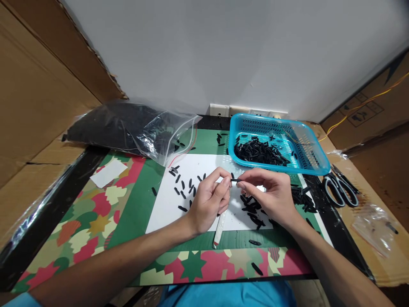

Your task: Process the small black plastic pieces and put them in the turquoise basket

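Note:
Both hands meet over a white sheet (166,209) on the table. My left hand (209,200) and my right hand (271,194) pinch a small black piece (235,180) between their fingertips, one at each end. A white pen-like tool (220,230) pokes out below my left hand, tucked in its palm. Several loose black pieces (183,187) lie scattered on the sheet to the left of my hands, and another cluster of black pieces (252,211) lies under my right hand.
A blue plastic basket (315,164) holding many black pieces stands at the back right. A clear bag (128,125) of black pieces lies at the back left. Scissors (340,189) rest at the right edge. Cardboard walls flank both sides.

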Tool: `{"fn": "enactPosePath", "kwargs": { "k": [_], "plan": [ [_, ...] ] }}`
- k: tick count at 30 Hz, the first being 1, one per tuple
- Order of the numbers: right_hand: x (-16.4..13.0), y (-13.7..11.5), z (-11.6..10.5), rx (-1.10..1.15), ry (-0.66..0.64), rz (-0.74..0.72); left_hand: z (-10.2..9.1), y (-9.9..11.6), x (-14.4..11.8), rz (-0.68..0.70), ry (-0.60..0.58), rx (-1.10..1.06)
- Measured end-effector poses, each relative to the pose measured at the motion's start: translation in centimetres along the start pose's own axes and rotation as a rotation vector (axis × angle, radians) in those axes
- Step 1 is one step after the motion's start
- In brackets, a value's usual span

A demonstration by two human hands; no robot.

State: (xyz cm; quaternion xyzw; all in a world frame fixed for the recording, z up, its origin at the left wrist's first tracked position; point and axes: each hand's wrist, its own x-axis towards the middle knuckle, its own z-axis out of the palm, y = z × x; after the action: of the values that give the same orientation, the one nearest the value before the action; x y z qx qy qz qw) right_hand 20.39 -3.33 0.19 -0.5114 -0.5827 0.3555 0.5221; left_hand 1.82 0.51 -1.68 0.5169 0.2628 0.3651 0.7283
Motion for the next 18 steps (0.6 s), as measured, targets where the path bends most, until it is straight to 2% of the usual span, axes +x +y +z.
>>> {"fn": "enactPosePath", "kwargs": {
  "k": [18],
  "plan": [
    [-0.04, -0.36, 0.03, 0.017, -0.029, 0.043, 0.04, -0.06, 0.01, 0.007, 0.027, 0.020]
  ]
}}
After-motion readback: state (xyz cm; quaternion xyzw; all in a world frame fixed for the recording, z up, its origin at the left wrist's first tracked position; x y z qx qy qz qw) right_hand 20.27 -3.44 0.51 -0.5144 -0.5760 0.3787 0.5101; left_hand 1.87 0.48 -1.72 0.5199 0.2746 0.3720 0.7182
